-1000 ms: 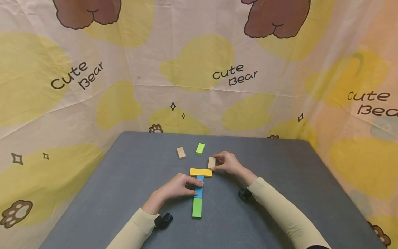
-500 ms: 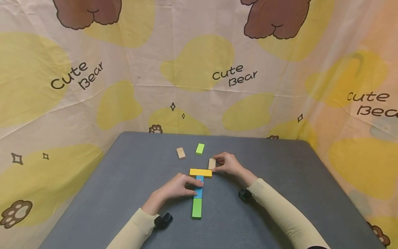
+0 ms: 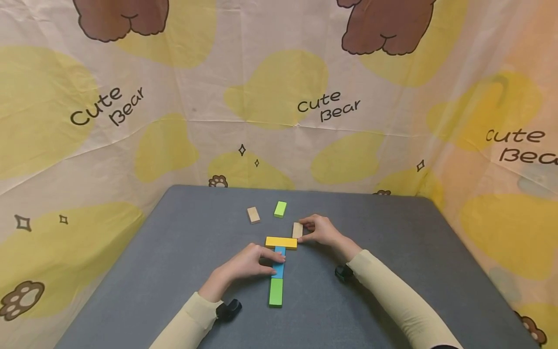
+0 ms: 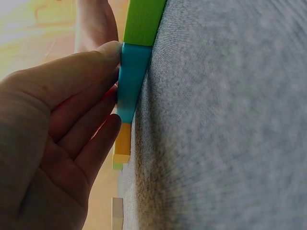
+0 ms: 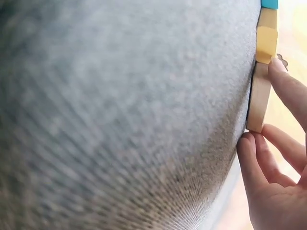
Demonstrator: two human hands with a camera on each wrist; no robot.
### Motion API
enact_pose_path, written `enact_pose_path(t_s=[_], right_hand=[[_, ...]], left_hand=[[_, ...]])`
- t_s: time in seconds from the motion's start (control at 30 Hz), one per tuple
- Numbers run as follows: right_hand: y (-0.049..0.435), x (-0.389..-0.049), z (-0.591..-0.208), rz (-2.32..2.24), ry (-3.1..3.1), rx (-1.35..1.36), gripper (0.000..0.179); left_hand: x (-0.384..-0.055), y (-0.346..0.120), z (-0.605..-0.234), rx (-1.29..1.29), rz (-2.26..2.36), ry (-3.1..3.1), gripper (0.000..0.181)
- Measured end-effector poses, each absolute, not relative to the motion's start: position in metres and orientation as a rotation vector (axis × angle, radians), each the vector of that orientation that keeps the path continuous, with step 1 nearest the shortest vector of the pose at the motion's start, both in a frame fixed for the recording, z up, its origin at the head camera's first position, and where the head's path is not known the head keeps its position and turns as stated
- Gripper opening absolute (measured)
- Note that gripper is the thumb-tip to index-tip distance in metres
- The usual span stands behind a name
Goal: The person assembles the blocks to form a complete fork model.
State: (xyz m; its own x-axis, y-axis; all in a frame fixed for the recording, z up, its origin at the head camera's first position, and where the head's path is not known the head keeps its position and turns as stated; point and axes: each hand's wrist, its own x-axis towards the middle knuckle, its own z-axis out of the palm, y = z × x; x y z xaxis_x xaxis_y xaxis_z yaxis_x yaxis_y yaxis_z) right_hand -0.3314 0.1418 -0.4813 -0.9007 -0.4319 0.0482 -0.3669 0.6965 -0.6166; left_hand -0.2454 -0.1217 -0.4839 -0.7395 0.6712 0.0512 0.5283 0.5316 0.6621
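In the head view, my left hand (image 3: 248, 261) rests its thumb and fingertips on a blue block (image 3: 278, 269). The left wrist view shows the fingers fairly straight along that blue block's (image 4: 132, 81) top. A green block (image 3: 276, 293) adjoins its near end, and a yellow block (image 3: 281, 243) lies crosswise at its far end. My right hand (image 3: 321, 230) pinches a plain wooden block (image 3: 297, 230) lengthwise, thumb at the near end, fingers at the far end. In the right wrist view, this wooden block (image 5: 259, 96) lies flat, its near end against the yellow block (image 5: 266, 45).
Farther back on the grey table (image 3: 370, 213) lie another plain wooden block (image 3: 253, 214) and a light green block (image 3: 280, 209). A printed cloth (image 3: 279, 97) hangs behind the table and along both sides. Each wrist carries a small black camera.
The wooden block under my right hand has slid slightly nearer, toward the yellow block's right end. My left hand stays in place on the blue block.
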Motion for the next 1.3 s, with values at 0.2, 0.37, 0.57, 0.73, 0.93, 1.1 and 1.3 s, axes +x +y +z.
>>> enact_pose_path(t_s=[0.2,0.37,0.57,0.73,0.93,1.1,1.3], right_hand=[[0.1443,-0.3338,-0.4808,-0.941,2.801,-0.67,0.06],[0.1439,-0.3339,-0.4816,-0.945,2.802,-0.67,0.059],[0.1432,-0.3337,-0.482,-0.955,2.814,-0.653,0.058],[0.1431,-0.334,-0.4821,-0.954,2.818,-0.64,0.058],[0.1436,-0.3348,-0.4841,-0.947,2.829,-0.64,0.058],[0.144,-0.3337,-0.4844,-0.951,2.835,-0.637,0.058],[0.1448,-0.3339,-0.4848,-0.943,2.851,-0.636,0.057]], left_hand=[[-0.2464,-0.1222,-0.4859,1.025,1.003,2.565,0.037],[-0.2469,-0.1224,-0.486,1.019,1.001,2.563,0.036],[-0.2469,-0.1226,-0.4853,1.025,0.995,2.565,0.036],[-0.2467,-0.1222,-0.4846,1.029,0.991,2.57,0.037],[-0.2462,-0.1219,-0.4851,1.008,0.991,2.571,0.037],[-0.2459,-0.1222,-0.4856,1.0,0.988,2.568,0.037],[-0.2463,-0.1217,-0.485,0.989,0.98,2.569,0.037]])
